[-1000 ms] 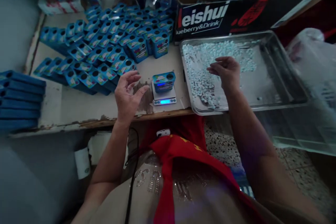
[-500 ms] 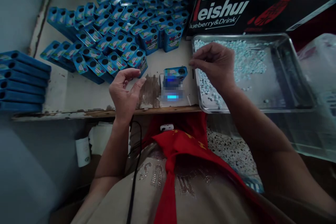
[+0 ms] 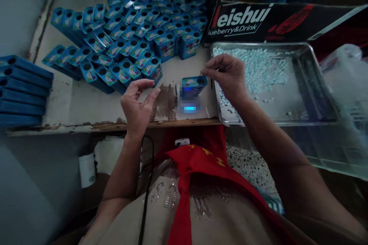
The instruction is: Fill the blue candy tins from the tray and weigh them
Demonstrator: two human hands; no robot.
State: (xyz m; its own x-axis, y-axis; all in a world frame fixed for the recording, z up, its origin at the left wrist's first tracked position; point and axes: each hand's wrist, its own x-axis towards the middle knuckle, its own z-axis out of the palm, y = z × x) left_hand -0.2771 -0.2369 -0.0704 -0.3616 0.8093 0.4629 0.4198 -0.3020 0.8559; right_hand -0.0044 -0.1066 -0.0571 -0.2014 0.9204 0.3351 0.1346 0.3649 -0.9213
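Observation:
A single blue candy box stands upright on a small device with a lit blue display; part of both is blurred out. My right hand hovers at the box's upper right corner, thumb and fingertips pinched together. Whatever lies in that pinch is too small to make out. To the left of the box is my left hand, raised over the table edge, with a gap between thumb and fingers and nothing in it. Small pale blue candies are spread in a metal tray beneath and beyond my right hand.
Rows of blue boxes with round holes in their tops fill the table's left and back. More boxes lie stacked at the far left. A black carton stands behind the tray, and a plastic bag lies to its right.
My right hand has moved slightly left and down, from the tray's edge to the box's top corner. My left hand stays nearly in place. The whole view has shifted a little.

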